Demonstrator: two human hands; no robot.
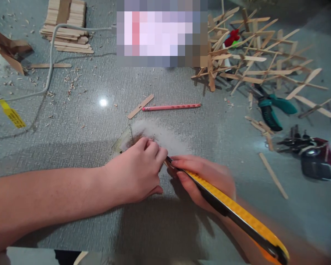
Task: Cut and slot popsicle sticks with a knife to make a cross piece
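Observation:
My right hand (206,176) grips a yellow and black utility knife (231,206). The knife's front end points up and left, and its tip comes close to the fingers of my left hand (140,165). That left hand is closed with its knuckles up, low over the table; whatever it pinches is hidden beneath the fingers. Part of a clear, thin piece with dark marks (125,138) shows beyond the knuckles, beside a whitish patch on the table (165,132). Farther off lie a pink pencil (172,107) and a wooden craft stick (140,106) with a small slot.
Bundled craft sticks (68,29) lie at the back left, near a grey cable (51,62) with a yellow tag (12,113). A tangled stick structure (259,55) stands at the back right. Green-handled pliers (270,106), keys (300,140) and a loose stick (273,176) are at right.

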